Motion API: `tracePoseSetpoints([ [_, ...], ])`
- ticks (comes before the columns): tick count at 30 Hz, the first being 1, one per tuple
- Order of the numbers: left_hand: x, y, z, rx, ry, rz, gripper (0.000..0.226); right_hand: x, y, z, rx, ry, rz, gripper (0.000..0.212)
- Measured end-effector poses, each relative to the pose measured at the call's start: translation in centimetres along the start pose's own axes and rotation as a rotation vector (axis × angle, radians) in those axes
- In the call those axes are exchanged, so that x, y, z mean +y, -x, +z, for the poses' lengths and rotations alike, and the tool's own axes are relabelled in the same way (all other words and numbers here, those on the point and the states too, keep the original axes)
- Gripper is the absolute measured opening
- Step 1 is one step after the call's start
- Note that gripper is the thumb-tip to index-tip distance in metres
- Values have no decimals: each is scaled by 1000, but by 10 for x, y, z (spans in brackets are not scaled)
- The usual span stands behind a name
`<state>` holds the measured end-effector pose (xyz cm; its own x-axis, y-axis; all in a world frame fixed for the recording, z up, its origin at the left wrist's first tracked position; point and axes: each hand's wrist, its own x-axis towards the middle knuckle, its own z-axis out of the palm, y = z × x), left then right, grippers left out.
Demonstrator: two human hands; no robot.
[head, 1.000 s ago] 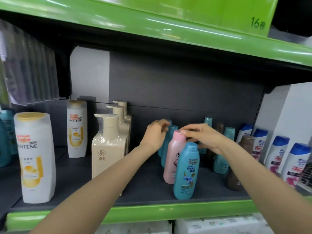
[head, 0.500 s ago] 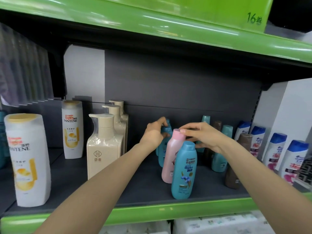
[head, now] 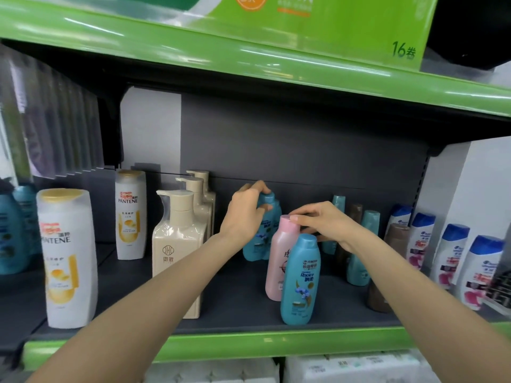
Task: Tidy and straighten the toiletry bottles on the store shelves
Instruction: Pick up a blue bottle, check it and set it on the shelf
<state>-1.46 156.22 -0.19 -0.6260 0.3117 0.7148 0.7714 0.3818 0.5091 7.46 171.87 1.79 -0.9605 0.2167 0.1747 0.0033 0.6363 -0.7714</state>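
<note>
The left hand curled round the top of a teal bottle standing at the back of the dark shelf. Just right of that grip, the right hand pinched the cap of a pink bottle, upright. In front of that hold, touching the pink one, stood a blue Rejoice bottle.

a shop aisle, green-edged shelves, rows of Pantene bottles and blue-capped shampoo bottles, packs of tissue rolls below
</note>
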Motion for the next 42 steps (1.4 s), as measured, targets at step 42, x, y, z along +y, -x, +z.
tracePoseSetpoints([
  [42, -19, 158, -171, -555, 609, -218, 33, -98, 167, 158, 286, -777, -35, 21],
])
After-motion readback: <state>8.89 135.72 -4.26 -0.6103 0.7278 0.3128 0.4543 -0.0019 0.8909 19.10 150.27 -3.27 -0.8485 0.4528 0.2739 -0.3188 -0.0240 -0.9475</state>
